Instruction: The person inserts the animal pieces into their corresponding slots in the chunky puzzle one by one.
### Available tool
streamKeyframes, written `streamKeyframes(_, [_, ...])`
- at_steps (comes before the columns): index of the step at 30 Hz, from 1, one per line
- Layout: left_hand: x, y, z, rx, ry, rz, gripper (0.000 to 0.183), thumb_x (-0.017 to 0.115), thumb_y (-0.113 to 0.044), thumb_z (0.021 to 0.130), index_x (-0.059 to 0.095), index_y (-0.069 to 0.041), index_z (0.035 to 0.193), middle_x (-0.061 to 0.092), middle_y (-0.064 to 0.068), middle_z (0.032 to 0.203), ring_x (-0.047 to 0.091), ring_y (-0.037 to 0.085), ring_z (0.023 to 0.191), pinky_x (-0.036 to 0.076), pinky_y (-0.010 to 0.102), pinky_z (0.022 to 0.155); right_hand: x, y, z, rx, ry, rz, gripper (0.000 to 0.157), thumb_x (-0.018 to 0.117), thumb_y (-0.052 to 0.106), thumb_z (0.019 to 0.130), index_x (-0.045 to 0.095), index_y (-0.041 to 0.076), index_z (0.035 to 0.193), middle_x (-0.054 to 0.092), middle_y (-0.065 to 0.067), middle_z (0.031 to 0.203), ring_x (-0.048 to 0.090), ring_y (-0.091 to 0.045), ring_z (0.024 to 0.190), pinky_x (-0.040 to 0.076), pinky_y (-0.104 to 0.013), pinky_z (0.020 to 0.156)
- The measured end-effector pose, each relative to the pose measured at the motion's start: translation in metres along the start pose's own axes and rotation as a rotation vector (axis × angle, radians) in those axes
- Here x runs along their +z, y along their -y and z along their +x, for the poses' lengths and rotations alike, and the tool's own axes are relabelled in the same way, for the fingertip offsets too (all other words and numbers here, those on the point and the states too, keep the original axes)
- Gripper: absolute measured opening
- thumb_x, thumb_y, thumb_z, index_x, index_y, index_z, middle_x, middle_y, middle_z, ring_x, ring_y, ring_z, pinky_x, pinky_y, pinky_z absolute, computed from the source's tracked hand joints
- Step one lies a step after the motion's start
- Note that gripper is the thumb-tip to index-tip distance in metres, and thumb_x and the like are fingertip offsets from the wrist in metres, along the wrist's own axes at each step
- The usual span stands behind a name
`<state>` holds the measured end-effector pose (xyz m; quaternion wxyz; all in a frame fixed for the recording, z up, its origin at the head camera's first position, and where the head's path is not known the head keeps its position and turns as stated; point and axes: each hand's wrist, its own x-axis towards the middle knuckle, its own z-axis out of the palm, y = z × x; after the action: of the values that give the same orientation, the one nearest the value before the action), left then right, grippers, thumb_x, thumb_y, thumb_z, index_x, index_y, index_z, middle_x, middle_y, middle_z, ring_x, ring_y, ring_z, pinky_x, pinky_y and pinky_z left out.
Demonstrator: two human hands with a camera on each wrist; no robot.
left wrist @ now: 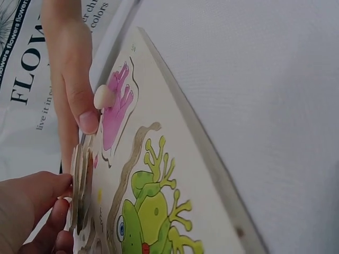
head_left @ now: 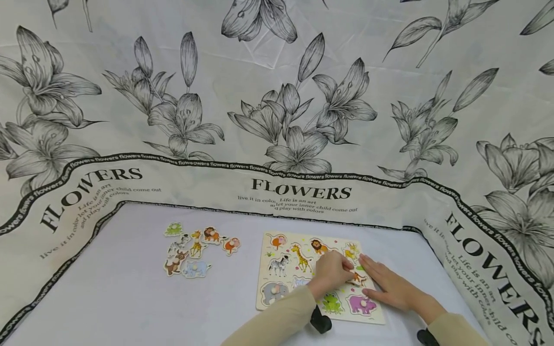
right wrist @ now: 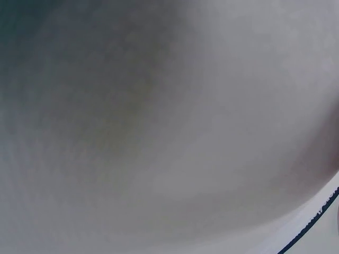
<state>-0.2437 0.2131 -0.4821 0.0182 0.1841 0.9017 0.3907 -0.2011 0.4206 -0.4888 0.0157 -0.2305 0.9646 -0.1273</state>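
A wooden animal puzzle board (head_left: pixel 294 288) lies on the white cloth. My left hand (head_left: pixel 331 274) is over its right half and pinches a thin wooden puzzle piece (left wrist: pixel 82 185) between thumb and fingers. In the left wrist view that piece shows edge-on, so its animal cannot be told. My right hand (head_left: pixel 391 286) rests at the board's right edge with its fingers stretched out. A purple hippo piece (head_left: pixel 362 305) with a knob and a grey elephant piece (head_left: pixel 274 292) sit in the board. The green frog (left wrist: pixel 151 211) is a picture in its recess. The right wrist view is blurred.
Several loose animal pieces lie to the left of the board, among them a frog (head_left: pixel 174 229), a giraffe (head_left: pixel 196 244), a kangaroo (head_left: pixel 175 264) and a blue animal (head_left: pixel 195 268). A flower-printed curtain (head_left: pixel 298 192) borders the white surface at the back and sides.
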Motion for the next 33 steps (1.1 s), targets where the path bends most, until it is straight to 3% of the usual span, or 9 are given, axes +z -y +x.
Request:
streamKeyframes(3, [0.0036,0.0014,0.0002,0.001,-0.004,0.021,0.011,0.082,-0.031,0.073,0.076,-0.03,0.082,0.063,-0.021,0.063,0.046,-0.008,0.057,0.035,0.013,0.059,-0.0003,0.0007,0.0006,0.019,0.013,0.007,0.078,0.055,0.052,0.091,0.03,0.006,0.15,0.03,-0.017,0.155,-0.005,0.019,0.134,-0.008,0.003,0.101])
streamKeyframes(9, [0.0078,-0.0006,-0.0014,0.01,-0.005,0.039,0.011,0.083,-0.029,0.073,0.076,-0.028,0.082,0.063,-0.02,0.063,0.046,-0.007,0.056,0.035,0.012,0.058,0.0005,-0.0007,0.0,0.037,0.023,-0.017,0.079,0.054,0.054,0.091,0.03,0.008,0.15,0.03,-0.014,0.156,0.021,-0.016,0.145,-0.007,0.003,0.101])
streamKeyframes(11, [0.0085,-0.0022,-0.0019,0.013,0.0,0.051,0.011,0.082,-0.029,0.073,0.076,-0.028,0.082,0.063,-0.019,0.063,0.046,-0.007,0.056,0.035,0.012,0.058,0.0012,-0.0017,-0.0001,0.033,0.021,-0.016,0.079,0.054,0.054,0.091,0.03,0.009,0.15,0.03,-0.014,0.156,0.017,-0.012,0.146,-0.007,0.003,0.101])
streamKeyframes(15, [0.0095,-0.0048,-0.0028,0.028,-0.006,0.082,0.01,0.082,-0.03,0.074,0.076,-0.028,0.082,0.062,-0.019,0.062,0.045,-0.006,0.056,0.035,0.013,0.057,0.0018,-0.0028,-0.0004,0.017,0.008,-0.002,0.078,0.055,0.053,0.091,0.03,0.008,0.15,0.03,-0.015,0.156,-0.002,0.015,0.137,-0.007,0.003,0.101])
streamKeyframes(17, [0.0094,-0.0053,-0.0032,0.033,-0.013,0.086,0.01,0.082,-0.029,0.074,0.076,-0.028,0.082,0.062,-0.018,0.061,0.045,-0.006,0.056,0.035,0.013,0.057,0.0015,-0.0025,-0.0003,0.005,-0.002,0.005,0.078,0.055,0.052,0.091,0.03,0.007,0.15,0.031,-0.016,0.155,-0.006,0.021,0.132,-0.007,0.003,0.102])
streamKeyframes(33, [0.01,-0.0084,-0.0057,0.019,-0.042,0.085,0.009,0.082,-0.027,0.073,0.077,-0.025,0.08,0.063,-0.017,0.061,0.046,-0.005,0.059,0.036,0.013,0.057,0.0001,-0.0003,0.0011,0.009,0.007,0.01,0.078,0.055,0.051,0.092,0.03,0.004,0.149,0.03,-0.018,0.155,-0.009,0.024,0.13,-0.008,0.004,0.1])
